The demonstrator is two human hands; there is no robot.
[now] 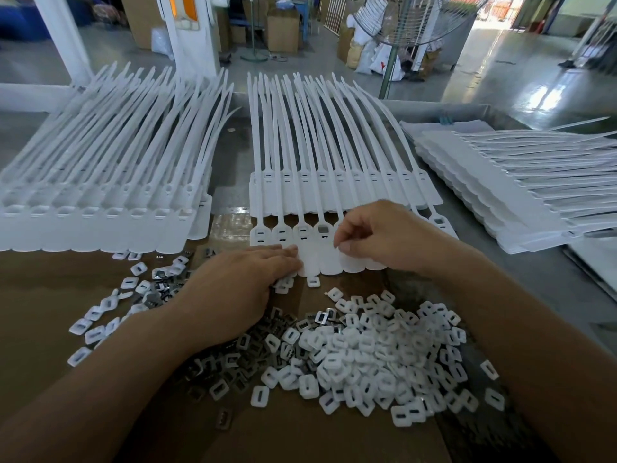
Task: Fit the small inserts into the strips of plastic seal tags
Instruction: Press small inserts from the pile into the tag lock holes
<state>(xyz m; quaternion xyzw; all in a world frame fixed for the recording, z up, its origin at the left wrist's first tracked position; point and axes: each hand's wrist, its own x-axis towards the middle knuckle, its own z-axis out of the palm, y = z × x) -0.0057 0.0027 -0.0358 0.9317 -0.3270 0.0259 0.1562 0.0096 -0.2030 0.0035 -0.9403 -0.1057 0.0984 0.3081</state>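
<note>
At the centre of the worktop [100,412], brown-surfaced: one strip of seal tags [320,259], white, tails running to 12 o'clock, flat tag ends toward the person. The three heads at its 9 o'clock end showed white slotted faces; the fourth head [323,228] showed a grey square recess.

Left hand [240,289]: palm down, fingers straight and together, pressing on the strip's 9 o'clock end.

Right hand [377,235]: over the strip's 3 o'clock half, fingers curled, thumb and forefinger tips drawn together at a tag. Whether they held an insert could not be told.

Heap of inserts [384,355]: small white squares with a slot, at 5 o'clock of the strip, under the right forearm. One loose insert [313,281] lay just beside the strip's near edge.

Metal pieces [233,359]: small, dark, at 6 to 7 o'clock, mixed with stray white inserts reaching to 8 o'clock.

Stacked strips, three lots: left stack [100,202] at 9 to 10 o'clock; middle stack [334,182] at 12 o'clock, touching the working strip's far side; right stack [500,182] at 2 to 3 o'clock, tails pointing to 3 o'clock.

Beyond the worktop: a standing fan [400,21] at 1 o'clock and cardboard boxes [282,31] at 12 o'clock on the floor.
</note>
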